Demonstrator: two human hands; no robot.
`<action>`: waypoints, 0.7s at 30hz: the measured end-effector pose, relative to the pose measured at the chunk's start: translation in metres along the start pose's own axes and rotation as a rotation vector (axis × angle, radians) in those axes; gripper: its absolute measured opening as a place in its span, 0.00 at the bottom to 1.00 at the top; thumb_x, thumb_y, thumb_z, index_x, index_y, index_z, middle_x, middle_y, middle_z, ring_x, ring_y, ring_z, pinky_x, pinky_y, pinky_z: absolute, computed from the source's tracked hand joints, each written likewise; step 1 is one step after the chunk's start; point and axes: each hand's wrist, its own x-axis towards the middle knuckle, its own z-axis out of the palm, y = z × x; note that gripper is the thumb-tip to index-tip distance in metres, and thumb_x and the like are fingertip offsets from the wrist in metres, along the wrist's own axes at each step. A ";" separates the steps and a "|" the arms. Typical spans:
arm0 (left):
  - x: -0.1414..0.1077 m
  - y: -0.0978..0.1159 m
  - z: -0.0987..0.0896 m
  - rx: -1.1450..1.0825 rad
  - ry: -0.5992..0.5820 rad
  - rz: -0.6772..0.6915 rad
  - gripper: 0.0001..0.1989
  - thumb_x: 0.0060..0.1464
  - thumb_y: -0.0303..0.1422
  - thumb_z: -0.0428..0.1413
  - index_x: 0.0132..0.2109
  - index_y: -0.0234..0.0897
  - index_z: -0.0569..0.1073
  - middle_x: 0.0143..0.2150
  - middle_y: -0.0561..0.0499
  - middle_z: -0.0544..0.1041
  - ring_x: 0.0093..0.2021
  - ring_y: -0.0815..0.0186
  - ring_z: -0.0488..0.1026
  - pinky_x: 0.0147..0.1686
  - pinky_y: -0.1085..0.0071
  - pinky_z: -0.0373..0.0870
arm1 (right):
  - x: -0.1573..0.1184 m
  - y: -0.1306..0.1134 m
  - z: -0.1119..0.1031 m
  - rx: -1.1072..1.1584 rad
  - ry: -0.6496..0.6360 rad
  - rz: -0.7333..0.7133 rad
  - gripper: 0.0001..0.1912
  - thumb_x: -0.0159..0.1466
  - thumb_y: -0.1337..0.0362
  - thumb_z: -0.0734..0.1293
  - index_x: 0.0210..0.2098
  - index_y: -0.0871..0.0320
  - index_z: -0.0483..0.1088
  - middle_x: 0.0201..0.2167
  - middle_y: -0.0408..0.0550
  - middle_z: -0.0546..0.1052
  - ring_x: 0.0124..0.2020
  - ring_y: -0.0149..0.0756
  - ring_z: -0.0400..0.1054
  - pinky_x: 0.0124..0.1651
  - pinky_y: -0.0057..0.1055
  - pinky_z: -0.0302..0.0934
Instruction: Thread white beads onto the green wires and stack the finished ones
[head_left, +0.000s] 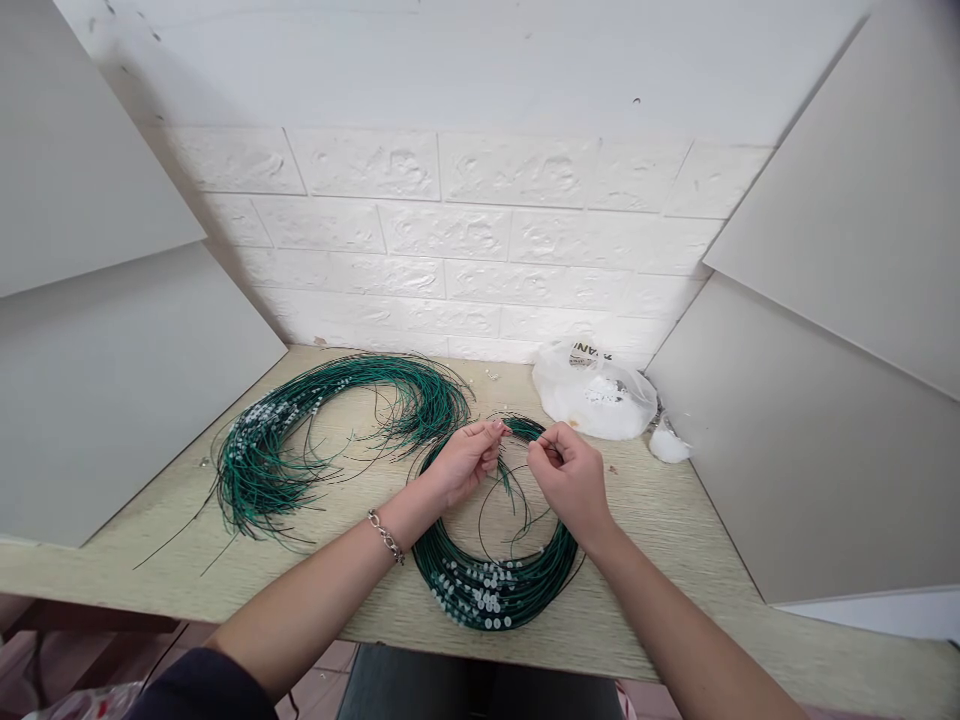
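Observation:
In front of me lies a round coil of thin green wires (pixel 495 600), with small white bead-like pieces bunched along its near side. Over the coil's far side, my left hand (pixel 472 462) is closed in a pinch, and green wire ends hang just below its fingertips. My right hand (pixel 571 478), a short gap to the right, pinches too, but what lies between its fingers is too small to make out. To the left spreads a looser, arched bundle of green wires (pixel 420 385), also carrying white pieces; it is apart from both hands.
A white plastic bag (pixel 592 400) with white contents stands at the back right, beside a smaller white bag (pixel 669 442). Grey panels (pixel 840 420) flank the wooden table (pixel 660 560) on both sides. A white brick-patterned wall (pixel 480 230) closes off the back.

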 end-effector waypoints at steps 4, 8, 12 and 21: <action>0.000 -0.002 0.001 0.015 0.027 -0.011 0.10 0.40 0.34 0.59 0.28 0.29 0.70 0.17 0.58 0.55 0.17 0.80 0.51 0.14 0.82 0.47 | -0.001 0.002 0.002 -0.038 -0.015 -0.028 0.07 0.51 0.64 0.60 0.19 0.59 0.59 0.11 0.35 0.52 0.14 0.23 0.46 0.17 0.21 0.42; -0.001 -0.004 0.001 -0.066 0.018 -0.063 0.08 0.41 0.31 0.58 0.28 0.29 0.70 0.18 0.57 0.57 0.17 0.81 0.53 0.14 0.84 0.49 | 0.000 0.004 0.003 -0.023 -0.052 -0.020 0.06 0.53 0.64 0.60 0.25 0.59 0.66 0.12 0.37 0.58 0.14 0.24 0.48 0.16 0.22 0.43; -0.002 -0.001 0.001 -0.212 -0.034 -0.141 0.05 0.45 0.27 0.55 0.31 0.27 0.70 0.23 0.53 0.65 0.19 0.81 0.58 0.16 0.86 0.55 | 0.002 0.005 0.002 0.033 -0.053 -0.053 0.09 0.54 0.63 0.60 0.30 0.59 0.70 0.23 0.43 0.70 0.19 0.25 0.55 0.22 0.22 0.51; -0.005 0.006 0.000 -0.375 -0.108 -0.191 0.07 0.48 0.22 0.51 0.37 0.28 0.70 0.27 0.50 0.67 0.20 0.82 0.61 0.17 0.88 0.58 | 0.000 0.004 0.002 0.019 0.078 -0.043 0.10 0.53 0.61 0.61 0.28 0.62 0.69 0.14 0.39 0.60 0.17 0.24 0.50 0.20 0.22 0.49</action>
